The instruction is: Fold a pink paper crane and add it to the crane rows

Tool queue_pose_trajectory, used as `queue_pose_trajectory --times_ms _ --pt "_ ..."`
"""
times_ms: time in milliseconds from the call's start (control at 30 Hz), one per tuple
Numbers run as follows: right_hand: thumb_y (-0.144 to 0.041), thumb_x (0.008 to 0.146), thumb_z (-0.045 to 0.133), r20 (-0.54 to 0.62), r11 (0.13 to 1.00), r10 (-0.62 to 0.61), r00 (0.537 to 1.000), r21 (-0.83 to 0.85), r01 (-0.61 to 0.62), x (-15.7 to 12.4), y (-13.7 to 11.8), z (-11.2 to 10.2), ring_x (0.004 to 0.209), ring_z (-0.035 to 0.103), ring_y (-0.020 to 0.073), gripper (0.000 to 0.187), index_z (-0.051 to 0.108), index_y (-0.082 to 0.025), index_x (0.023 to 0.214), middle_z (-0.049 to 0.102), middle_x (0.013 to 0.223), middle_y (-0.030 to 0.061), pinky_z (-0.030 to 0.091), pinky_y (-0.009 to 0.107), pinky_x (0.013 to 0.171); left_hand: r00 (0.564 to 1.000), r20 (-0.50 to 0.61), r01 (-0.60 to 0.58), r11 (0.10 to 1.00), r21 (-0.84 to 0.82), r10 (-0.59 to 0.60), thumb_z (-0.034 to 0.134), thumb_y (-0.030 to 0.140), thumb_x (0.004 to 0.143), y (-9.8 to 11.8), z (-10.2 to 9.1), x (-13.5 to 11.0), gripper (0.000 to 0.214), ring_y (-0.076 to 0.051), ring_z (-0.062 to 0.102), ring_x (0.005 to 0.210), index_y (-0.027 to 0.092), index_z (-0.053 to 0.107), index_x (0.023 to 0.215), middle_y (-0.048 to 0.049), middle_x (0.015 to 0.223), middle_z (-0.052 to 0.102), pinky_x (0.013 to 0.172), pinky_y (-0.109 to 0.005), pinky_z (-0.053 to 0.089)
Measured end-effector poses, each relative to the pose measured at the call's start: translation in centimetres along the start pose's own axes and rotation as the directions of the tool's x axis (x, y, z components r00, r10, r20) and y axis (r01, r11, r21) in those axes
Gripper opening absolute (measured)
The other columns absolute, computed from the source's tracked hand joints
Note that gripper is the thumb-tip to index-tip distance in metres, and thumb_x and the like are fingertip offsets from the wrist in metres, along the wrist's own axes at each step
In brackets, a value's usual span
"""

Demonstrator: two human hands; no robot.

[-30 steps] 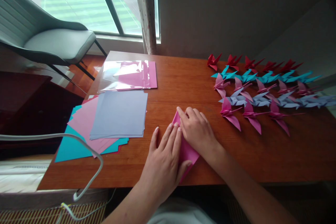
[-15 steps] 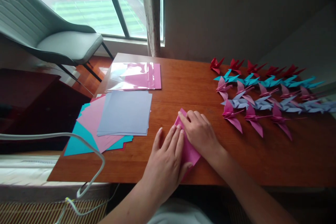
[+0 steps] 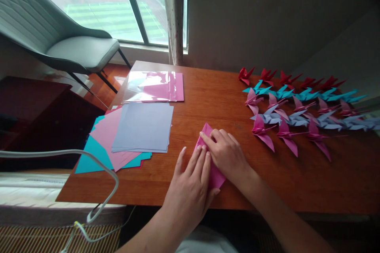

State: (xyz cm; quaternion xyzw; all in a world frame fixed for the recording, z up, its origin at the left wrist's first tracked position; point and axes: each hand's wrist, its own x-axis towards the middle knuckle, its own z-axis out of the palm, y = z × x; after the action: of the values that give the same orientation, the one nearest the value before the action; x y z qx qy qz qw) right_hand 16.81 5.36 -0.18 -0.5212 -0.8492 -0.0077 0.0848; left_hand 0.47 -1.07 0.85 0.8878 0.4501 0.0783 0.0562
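Note:
A folded sheet of pink origami paper (image 3: 218, 178) lies on the table at its near edge, its narrow tip pointing away from me. My left hand (image 3: 191, 180) rests flat over its left side, the fingers stretched out and pressing it down. On the upper part of the paper, my right hand (image 3: 227, 150) has its fingers curled, with one digit pressed along the folded left edge near the tip. My two hands meet at the fingertips, and the paper's middle is partly hidden beneath them.
Left on the wooden table (image 3: 204, 95) lie fanned coloured sheets (image 3: 97, 154), a pale lilac stack (image 3: 142, 126) and a clear packet of pink paper (image 3: 151, 87). Rows of folded paper cranes (image 3: 286, 136) stand at right. A white cable (image 3: 115, 185) hangs at left; a chair (image 3: 86, 51) stands beyond.
My right hand's pressing digit has slid slightly down the fold, away from the tip. My left hand stays on the paper, and the whole view has shifted a little.

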Motion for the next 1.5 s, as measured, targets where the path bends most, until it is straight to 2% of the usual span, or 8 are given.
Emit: queue_pose_trajectory --times_ms 333,533,700,833,967,1100,1267,1500 --pt "-0.019 0.098 0.057 0.008 0.982 -0.154 0.988 0.112 0.152 -0.2 0.9 -0.2 0.087 0.054 0.0215 0.034 0.068 -0.021 0.130 0.067 0.093 0.0064 0.039 0.034 0.075 0.999 0.037 -0.024 1.000 0.015 0.024 0.043 0.049 0.100 -0.1 -0.1 0.0 0.068 -0.033 0.027 0.153 0.006 0.040 0.152 -0.0177 0.161 0.039 0.125 -0.052 0.010" --pt "-0.013 0.097 0.054 0.030 0.943 -0.276 0.961 0.200 0.265 0.4 2.0 -0.5 0.086 0.051 0.0199 0.034 0.070 -0.023 0.125 0.065 0.095 0.0066 0.039 0.033 0.077 0.998 0.048 -0.029 0.999 0.015 0.029 0.042 0.049 0.100 -0.2 0.1 -0.4 0.066 -0.033 0.030 0.152 0.006 0.043 0.150 -0.0172 0.160 0.041 0.125 -0.052 0.012" --pt "-0.011 0.095 0.054 0.065 0.906 -0.336 0.939 0.293 0.304 1.1 3.2 -0.7 0.087 0.050 0.0183 0.038 0.070 -0.028 0.125 0.064 0.095 0.0047 0.038 0.032 0.080 0.998 0.050 -0.043 0.999 0.014 0.042 0.042 0.049 0.100 -0.4 0.1 -0.6 0.068 -0.033 0.032 0.150 0.005 0.041 0.151 -0.0171 0.158 0.044 0.125 -0.052 0.011" --pt "-0.013 0.097 0.054 0.033 0.910 -0.365 0.931 0.227 0.348 1.1 3.4 -0.5 0.088 0.049 0.0195 0.038 0.070 -0.029 0.126 0.063 0.094 0.0050 0.035 0.034 0.080 0.998 0.056 -0.039 0.999 0.012 0.038 0.042 0.047 0.100 -0.5 0.1 -0.6 0.067 -0.033 0.032 0.151 0.004 0.040 0.152 -0.0176 0.159 0.043 0.125 -0.053 0.009" --pt "-0.019 0.101 0.052 -0.034 0.942 -0.328 0.944 0.060 0.329 1.2 3.5 -0.3 0.090 0.048 0.0219 0.032 0.071 -0.030 0.125 0.065 0.095 0.0062 0.032 0.036 0.082 0.998 0.044 -0.040 0.999 0.007 0.040 0.042 0.048 0.100 -0.5 0.1 -0.5 0.068 -0.033 0.030 0.151 0.006 0.039 0.153 -0.0174 0.160 0.041 0.125 -0.052 0.010" --pt "-0.018 0.101 0.052 -0.018 0.978 -0.187 0.982 -0.096 0.185 1.9 3.6 -0.5 0.090 0.047 0.0234 0.034 0.068 -0.029 0.128 0.065 0.095 0.0075 0.029 0.038 0.079 0.998 0.045 -0.045 0.999 0.001 0.045 0.043 0.047 0.100 -0.5 0.2 -0.5 0.067 -0.031 0.028 0.153 0.007 0.038 0.154 -0.0171 0.161 0.038 0.125 -0.051 0.011" --pt "-0.015 0.100 0.050 0.028 0.988 -0.043 0.999 -0.146 0.046 3.0 3.3 -1.0 0.089 0.047 0.0244 0.037 0.068 -0.029 0.130 0.064 0.094 0.0079 0.027 0.038 0.076 0.997 0.059 -0.046 0.999 -0.012 0.047 0.041 0.049 0.101 -0.5 0.2 -0.5 0.067 -0.031 0.027 0.153 0.007 0.039 0.153 -0.0174 0.162 0.036 0.125 -0.051 0.004" --pt "-0.016 0.100 0.052 0.022 0.984 -0.065 0.998 -0.167 0.068 3.4 2.8 -1.3 0.091 0.048 0.0258 0.033 0.069 -0.023 0.128 0.066 0.094 0.0090 0.028 0.039 0.077 0.997 0.068 -0.046 0.999 -0.022 0.047 0.039 0.050 0.101 -0.6 0.3 -0.5 0.069 -0.032 0.025 0.154 0.006 0.036 0.154 -0.0177 0.163 0.033 0.125 -0.052 -0.002"
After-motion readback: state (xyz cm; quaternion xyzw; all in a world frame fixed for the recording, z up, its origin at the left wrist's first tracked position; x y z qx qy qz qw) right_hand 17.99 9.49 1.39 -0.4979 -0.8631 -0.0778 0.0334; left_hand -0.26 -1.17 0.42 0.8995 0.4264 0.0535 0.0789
